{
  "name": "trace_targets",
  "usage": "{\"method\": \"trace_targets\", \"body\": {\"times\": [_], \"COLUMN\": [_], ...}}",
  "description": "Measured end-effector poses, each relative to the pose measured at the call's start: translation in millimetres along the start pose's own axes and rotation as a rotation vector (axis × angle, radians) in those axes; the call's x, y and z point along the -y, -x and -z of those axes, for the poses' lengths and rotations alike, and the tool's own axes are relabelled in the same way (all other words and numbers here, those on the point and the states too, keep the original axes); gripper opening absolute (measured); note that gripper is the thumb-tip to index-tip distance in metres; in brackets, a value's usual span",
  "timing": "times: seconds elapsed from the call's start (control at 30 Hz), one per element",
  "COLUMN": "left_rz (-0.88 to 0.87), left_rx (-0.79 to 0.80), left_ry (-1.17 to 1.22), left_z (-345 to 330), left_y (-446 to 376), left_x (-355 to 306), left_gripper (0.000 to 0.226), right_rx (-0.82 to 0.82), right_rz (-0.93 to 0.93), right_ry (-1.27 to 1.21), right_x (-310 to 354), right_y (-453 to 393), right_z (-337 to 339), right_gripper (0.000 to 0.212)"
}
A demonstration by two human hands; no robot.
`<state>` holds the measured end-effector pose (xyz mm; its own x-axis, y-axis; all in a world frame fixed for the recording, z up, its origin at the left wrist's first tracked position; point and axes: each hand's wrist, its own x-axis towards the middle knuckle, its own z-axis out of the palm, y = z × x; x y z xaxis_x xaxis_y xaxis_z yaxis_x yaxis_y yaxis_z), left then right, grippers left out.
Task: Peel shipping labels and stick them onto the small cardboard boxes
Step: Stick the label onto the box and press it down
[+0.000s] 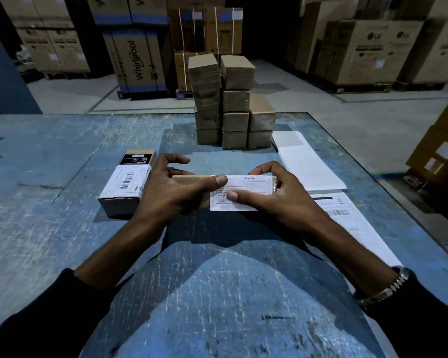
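A small brown cardboard box (189,180) lies on the blue table (49,228), held at both ends. My left hand (166,192) grips its left end, thumb pressing the edge of a white shipping label (246,188). My right hand (277,195) holds the right end, its thumb flat on the label. The label reads "Pre-Paid", covers the box's right part and overhangs the near edge. To the left lies a box that carries a barcode label (126,184).
Several plain brown boxes (233,107) are stacked at the far middle of the table. White label sheets (305,164) and a printed barcode sheet (347,218) lie to the right. Large appliance cartons (137,58) stand on the warehouse floor beyond.
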<state>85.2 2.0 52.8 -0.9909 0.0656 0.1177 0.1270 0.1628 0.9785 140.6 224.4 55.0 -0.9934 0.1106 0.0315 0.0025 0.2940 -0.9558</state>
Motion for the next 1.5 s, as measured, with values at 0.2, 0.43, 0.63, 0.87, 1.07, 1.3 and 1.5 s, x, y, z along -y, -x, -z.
{"method": "trace_targets", "body": {"times": [0.2, 0.43, 0.63, 0.87, 1.07, 1.3, 1.5], "left_rz": [0.020, 0.070, 0.047, 0.029, 0.097, 0.107, -0.041], "left_rx": [-0.004, -0.014, -0.047, -0.020, 0.076, 0.063, 0.184], "left_ry": [0.009, 0.111, 0.070, 0.067, 0.105, 0.080, -0.013], "left_z": [1, 3, 3, -7, -3, -4, 5], "left_y": [0, -1, -1, 5, 2, 1, -1], "left_x": [-2, -2, -1, -5, -3, -1, 3], "left_gripper": [0.090, 0.073, 0.077, 0.070, 0.058, 0.080, 0.078], "right_rx": [0.046, 0.089, 0.212, 0.048, 0.137, 0.082, 0.052], "right_rz": [0.062, 0.122, -0.035, -0.072, -0.101, -0.071, -0.094], "right_ry": [0.029, 0.140, -0.139, -0.112, -0.220, -0.262, -0.391], "right_x": [-4, -10, 4, 7, 8, 8, 10], "right_y": [-1, -9, 5, -2, 3, 5, 0], "right_z": [5, 13, 6, 2, 9, 5, 15], "right_gripper": [0.071, 0.067, 0.072, 0.053, 0.052, 0.049, 0.052]}}
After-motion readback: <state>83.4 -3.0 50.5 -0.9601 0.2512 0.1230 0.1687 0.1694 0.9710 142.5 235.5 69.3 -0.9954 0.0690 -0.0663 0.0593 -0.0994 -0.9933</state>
